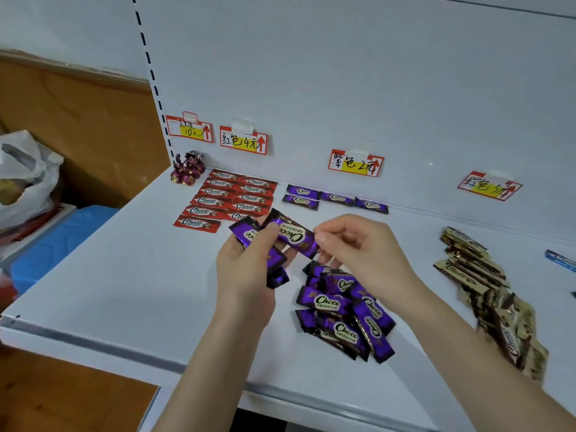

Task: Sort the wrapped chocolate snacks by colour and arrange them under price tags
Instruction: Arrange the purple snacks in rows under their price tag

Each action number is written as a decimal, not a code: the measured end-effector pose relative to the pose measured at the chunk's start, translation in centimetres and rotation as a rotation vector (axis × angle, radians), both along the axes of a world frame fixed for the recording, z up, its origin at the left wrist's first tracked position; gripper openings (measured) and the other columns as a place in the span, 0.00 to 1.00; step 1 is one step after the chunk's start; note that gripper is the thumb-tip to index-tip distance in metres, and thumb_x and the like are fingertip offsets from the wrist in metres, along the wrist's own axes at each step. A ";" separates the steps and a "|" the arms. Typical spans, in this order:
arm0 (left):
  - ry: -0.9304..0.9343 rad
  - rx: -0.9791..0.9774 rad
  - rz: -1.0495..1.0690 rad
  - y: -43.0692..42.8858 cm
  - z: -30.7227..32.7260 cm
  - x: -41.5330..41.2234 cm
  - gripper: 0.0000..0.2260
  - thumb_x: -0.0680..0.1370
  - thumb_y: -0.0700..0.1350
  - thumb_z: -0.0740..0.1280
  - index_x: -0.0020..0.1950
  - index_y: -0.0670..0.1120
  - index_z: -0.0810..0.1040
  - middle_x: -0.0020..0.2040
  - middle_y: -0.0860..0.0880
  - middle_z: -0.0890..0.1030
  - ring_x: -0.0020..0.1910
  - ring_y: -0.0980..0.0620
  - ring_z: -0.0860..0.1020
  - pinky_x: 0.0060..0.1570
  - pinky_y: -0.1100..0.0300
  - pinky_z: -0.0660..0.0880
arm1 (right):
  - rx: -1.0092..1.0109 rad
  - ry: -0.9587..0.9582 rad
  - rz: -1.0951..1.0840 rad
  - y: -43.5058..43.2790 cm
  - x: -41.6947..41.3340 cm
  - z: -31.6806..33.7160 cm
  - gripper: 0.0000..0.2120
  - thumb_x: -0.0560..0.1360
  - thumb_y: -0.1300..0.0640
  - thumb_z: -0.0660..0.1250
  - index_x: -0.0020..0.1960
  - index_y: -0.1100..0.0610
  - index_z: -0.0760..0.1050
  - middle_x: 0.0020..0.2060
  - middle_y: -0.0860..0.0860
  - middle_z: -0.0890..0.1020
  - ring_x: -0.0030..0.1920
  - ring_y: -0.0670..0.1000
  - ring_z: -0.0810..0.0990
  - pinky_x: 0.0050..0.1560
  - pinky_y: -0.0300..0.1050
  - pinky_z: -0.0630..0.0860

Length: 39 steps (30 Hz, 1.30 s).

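Note:
My left hand [246,269] grips a few purple Choco bars [249,236] above the white shelf [124,275]. My right hand [358,244] pinches the right end of one purple bar [293,235] that lies across the left hand's fingers. A loose pile of purple bars [346,316] lies just below the hands. Several purple bars [336,199] sit in a row under the purple price tag [355,163]. Red bars [230,198] lie in two neat columns under the red tag [243,141].
Round purple-foil sweets [187,169] stand under the leftmost tag [189,129]. A heap of cream-and-brown bars [489,291] lies at the right, below a fourth tag [489,186]. A blue wrapper [561,260] shows at the right edge. A plastic bag [25,176] sits beyond the shelf's left end.

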<state>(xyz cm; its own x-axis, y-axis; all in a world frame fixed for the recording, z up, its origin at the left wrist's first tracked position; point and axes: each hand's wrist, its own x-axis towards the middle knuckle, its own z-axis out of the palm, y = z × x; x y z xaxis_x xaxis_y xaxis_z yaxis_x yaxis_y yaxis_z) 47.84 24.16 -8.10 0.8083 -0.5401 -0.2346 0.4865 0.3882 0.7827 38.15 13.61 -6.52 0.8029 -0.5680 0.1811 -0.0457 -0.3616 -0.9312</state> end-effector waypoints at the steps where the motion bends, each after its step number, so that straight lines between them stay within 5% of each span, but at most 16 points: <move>1: 0.004 -0.001 -0.008 0.1 0.0 -0.3 0.05 0.75 0.35 0.67 0.43 0.45 0.79 0.36 0.48 0.85 0.36 0.51 0.84 0.32 0.60 0.80 | 0.033 -0.015 -0.026 0.0 -0.4 0.0 0.07 0.74 0.62 0.66 0.41 0.51 0.78 0.30 0.44 0.82 0.31 0.42 0.80 0.33 0.33 0.75; 10: -0.124 0.072 -0.054 0.2 -0.1 -1.9 0.05 0.73 0.35 0.69 0.42 0.44 0.77 0.32 0.50 0.84 0.32 0.53 0.83 0.30 0.64 0.77 | 0.101 0.017 -0.006 -0.1 -2.7 1.0 0.05 0.74 0.60 0.67 0.45 0.51 0.78 0.32 0.42 0.82 0.31 0.40 0.79 0.34 0.32 0.75; 15: -0.020 0.027 -0.148 0.1 0.0 -2.4 0.04 0.73 0.35 0.68 0.41 0.42 0.77 0.31 0.45 0.83 0.29 0.51 0.82 0.27 0.61 0.78 | 0.133 0.104 0.067 -0.4 -3.0 0.9 0.09 0.72 0.65 0.69 0.44 0.51 0.77 0.35 0.44 0.84 0.35 0.42 0.81 0.35 0.33 0.75; 20: -0.235 0.140 -0.179 -0.5 -0.5 -2.9 0.05 0.72 0.36 0.70 0.41 0.45 0.79 0.34 0.46 0.84 0.32 0.49 0.82 0.31 0.60 0.79 | 0.157 0.176 0.071 -1.2 -3.1 0.6 0.06 0.70 0.59 0.71 0.47 0.52 0.79 0.38 0.47 0.84 0.39 0.44 0.82 0.39 0.32 0.75; 27: -0.247 0.106 -0.299 -1.9 -0.6 -3.6 0.04 0.74 0.37 0.69 0.47 0.45 0.79 0.39 0.46 0.85 0.38 0.49 0.84 0.36 0.60 0.80 | 0.483 -0.138 -0.245 -2.2 -2.5 0.3 0.09 0.70 0.67 0.69 0.48 0.59 0.74 0.38 0.56 0.82 0.41 0.52 0.84 0.40 0.39 0.79; 31: -0.267 0.145 -0.309 -2.0 -0.5 -2.7 0.04 0.74 0.36 0.68 0.44 0.44 0.79 0.33 0.47 0.83 0.31 0.52 0.82 0.31 0.63 0.78 | 0.370 -0.066 -0.206 -2.6 -2.8 0.1 0.12 0.71 0.65 0.69 0.51 0.54 0.75 0.38 0.55 0.83 0.39 0.49 0.83 0.38 0.37 0.78; 34: -0.280 0.157 -0.311 -2.1 -0.4 -1.4 0.03 0.75 0.35 0.67 0.45 0.43 0.78 0.30 0.48 0.82 0.28 0.54 0.80 0.29 0.64 0.77 | 0.376 -0.072 -0.153 -3.8 -2.6 -0.1 0.06 0.72 0.66 0.68 0.47 0.59 0.77 0.34 0.52 0.83 0.35 0.48 0.82 0.36 0.36 0.77; 39: -0.172 0.160 -0.214 -2.4 -0.6 0.5 0.02 0.75 0.40 0.68 0.45 0.42 0.76 0.29 0.49 0.77 0.25 0.56 0.74 0.29 0.62 0.77 | 0.380 -0.068 -0.465 -7.8 -0.5 -2.2 0.07 0.72 0.68 0.67 0.47 0.61 0.72 0.41 0.59 0.81 0.35 0.52 0.82 0.39 0.40 0.81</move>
